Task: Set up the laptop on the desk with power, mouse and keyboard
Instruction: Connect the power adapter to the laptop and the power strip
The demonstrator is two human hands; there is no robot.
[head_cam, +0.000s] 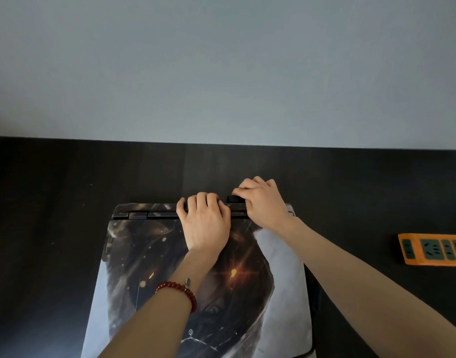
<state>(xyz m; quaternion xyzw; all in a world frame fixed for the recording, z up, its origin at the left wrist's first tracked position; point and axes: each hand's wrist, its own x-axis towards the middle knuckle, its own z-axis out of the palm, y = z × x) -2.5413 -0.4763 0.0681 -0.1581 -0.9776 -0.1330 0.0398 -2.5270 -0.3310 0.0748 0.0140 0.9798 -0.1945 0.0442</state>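
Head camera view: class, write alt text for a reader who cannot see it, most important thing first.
Two bare hands work at the far edge of a closed laptop on a dark desk: the right hand pinches a small black plug there, and the left hand rests on the lid. An orange power strip lies to the right.

You're looking at a near-black desk (66, 202) with faint wood grain, set against a pale grey-blue wall (221, 60). Your laptop (133, 254) lid carries a printed skin: dark brown and black swirls, amber-gold sparks, with white-grey areas at the edges. The power strip (433, 250) is bright orange with dark green sockets. Your left wrist wears a bracelet (180, 290) of dark red beads.
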